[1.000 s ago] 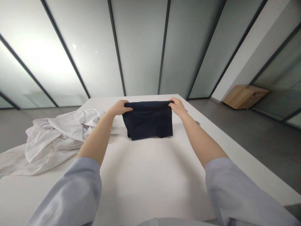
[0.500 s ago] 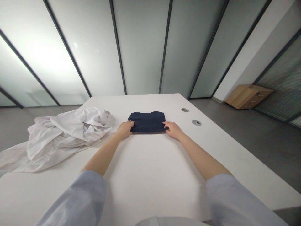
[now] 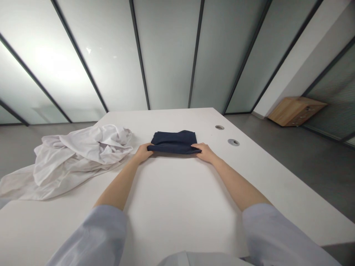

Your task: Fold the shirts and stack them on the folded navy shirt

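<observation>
The left hand and right hand touch a folded navy cloth.

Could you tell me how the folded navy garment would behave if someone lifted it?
The folded navy fabric garment will probably flop, since its edges look soft and uneven beside the left hand and right hand. Lying flat, it seems unlikely to roll; its soft cloth is probably light.

I can't read any words here. The dark cloth in the middle and the white cloth at the left show no letters (folds could hide some), and the wood drawers at the right look too small to tell.
</observation>
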The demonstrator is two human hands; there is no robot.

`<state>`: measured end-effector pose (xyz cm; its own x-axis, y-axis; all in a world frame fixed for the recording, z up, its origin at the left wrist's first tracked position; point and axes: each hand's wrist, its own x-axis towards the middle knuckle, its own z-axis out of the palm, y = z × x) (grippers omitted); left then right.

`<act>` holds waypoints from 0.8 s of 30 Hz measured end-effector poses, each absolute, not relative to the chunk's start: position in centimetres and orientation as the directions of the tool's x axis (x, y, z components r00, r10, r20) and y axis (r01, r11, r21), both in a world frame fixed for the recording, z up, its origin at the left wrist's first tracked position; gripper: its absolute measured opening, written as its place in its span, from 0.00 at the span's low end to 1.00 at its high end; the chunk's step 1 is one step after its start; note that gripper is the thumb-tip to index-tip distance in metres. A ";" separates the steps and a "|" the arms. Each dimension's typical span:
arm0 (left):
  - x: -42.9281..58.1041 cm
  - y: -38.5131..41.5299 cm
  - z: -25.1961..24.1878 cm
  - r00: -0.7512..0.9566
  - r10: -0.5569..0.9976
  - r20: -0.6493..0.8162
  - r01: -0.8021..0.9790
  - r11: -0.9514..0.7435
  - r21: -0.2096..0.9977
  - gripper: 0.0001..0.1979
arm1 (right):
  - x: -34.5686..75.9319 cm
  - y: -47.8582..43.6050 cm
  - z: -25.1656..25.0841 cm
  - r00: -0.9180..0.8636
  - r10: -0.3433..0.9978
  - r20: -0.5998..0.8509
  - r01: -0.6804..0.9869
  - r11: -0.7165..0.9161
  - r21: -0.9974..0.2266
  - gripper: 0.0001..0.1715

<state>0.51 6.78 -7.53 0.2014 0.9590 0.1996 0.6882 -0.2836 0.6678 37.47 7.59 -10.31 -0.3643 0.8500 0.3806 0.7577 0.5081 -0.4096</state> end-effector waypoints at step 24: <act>1.8 7.0 -7.7 0.024 0.955 0.294 0.695 -0.227 0.682 0.22 | 36.8 7.3 -9.9 -0.040 0.952 0.303 0.553 0.273 -0.787 0.18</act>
<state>1.81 7.01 -7.66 0.0236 0.9554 0.2942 0.6955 -0.2271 0.6817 36.76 7.31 -9.85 -0.0398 0.9523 0.3026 0.5530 0.2732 -0.7871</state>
